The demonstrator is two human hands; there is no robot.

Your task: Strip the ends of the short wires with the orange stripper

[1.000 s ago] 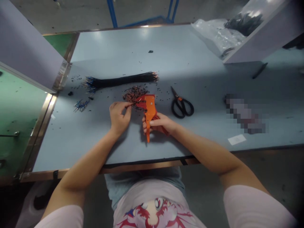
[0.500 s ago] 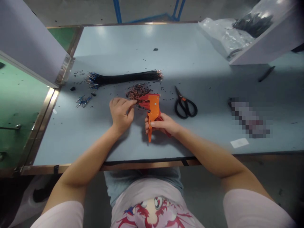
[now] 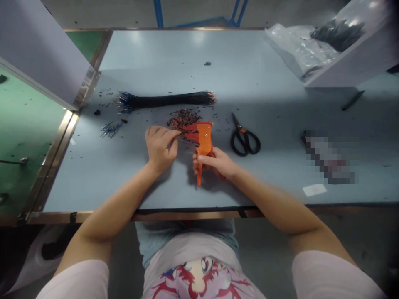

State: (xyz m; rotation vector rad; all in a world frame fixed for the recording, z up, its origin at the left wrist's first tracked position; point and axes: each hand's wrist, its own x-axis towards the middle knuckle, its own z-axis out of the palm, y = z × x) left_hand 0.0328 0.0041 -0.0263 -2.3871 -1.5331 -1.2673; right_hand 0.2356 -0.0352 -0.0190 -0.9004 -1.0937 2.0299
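Observation:
My right hand (image 3: 215, 162) is wrapped around the handles of an orange and red wire stripper (image 3: 205, 139), its red jaws pointing left. My left hand (image 3: 162, 147) is closed in a pinch, thumb and forefinger right at the jaw tips. Whatever lies between those fingertips is too small to make out. Just beyond the jaws is a heap of small copper-and-black scraps (image 3: 182, 119). Behind the heap lies a long bundle of black wires (image 3: 168, 100), with blue and silver tips at its left end and bare copper at its right.
Black-handled scissors (image 3: 245, 139) lie right of the stripper. A small pile of blue-tipped pieces (image 3: 109, 129) is on the left. Farther right are a pixelated object (image 3: 327, 158), a white paper slip (image 3: 314, 190) and a dark pen-like item (image 3: 353, 100). A clear plastic bag (image 3: 299, 45) sits by the right-hand panel.
The whole view has shifted slightly. Both hands and the wire stripper keep the same pose relative to each other, and no object has visibly moved.

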